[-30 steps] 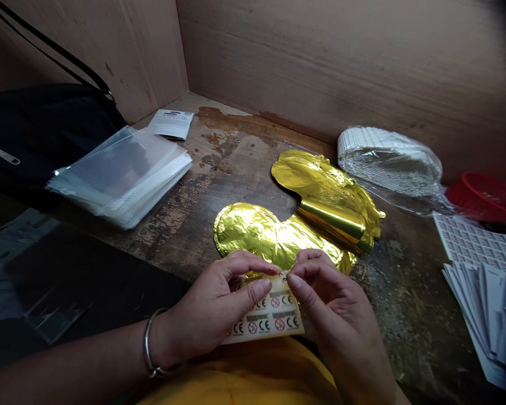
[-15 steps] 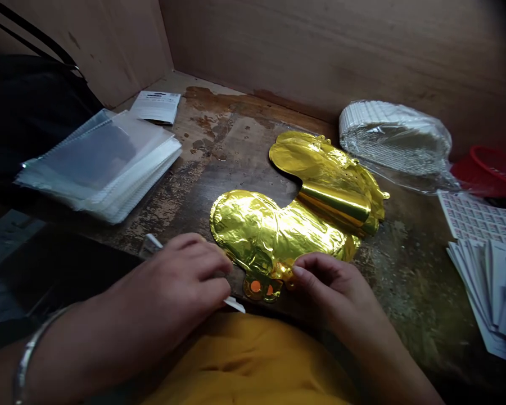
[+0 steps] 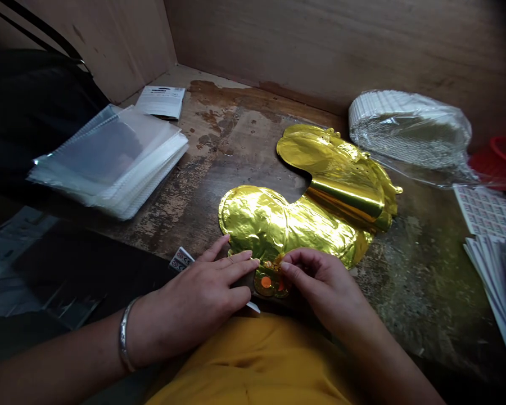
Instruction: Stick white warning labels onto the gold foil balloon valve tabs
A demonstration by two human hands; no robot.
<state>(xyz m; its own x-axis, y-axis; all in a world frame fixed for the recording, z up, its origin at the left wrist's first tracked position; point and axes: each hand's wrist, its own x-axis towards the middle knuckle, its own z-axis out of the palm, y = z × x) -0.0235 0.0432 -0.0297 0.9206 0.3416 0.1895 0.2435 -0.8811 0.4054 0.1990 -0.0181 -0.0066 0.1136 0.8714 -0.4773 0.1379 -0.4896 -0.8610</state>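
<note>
Gold foil balloons [image 3: 287, 225], two of them, lie touching on our scarred wooden bench [image 3: 244, 135]. Our right hand [image 3: 320, 287] pinches the nearer one's orange-spotted tab [image 3: 270, 283] near the front edge; our left hand [image 3: 206, 287] lies half-open over one sticker sheet [image 3: 181, 259].

Head camera faces forward and down, close over a wooden bench [image 3: 244, 132]; the view toward 1 o'clock appears dim.

Two hands [image 3: 202, 287], two gold foil balloons [image 3: 270, 225], one bangle [image 3: 124, 337]
</note>
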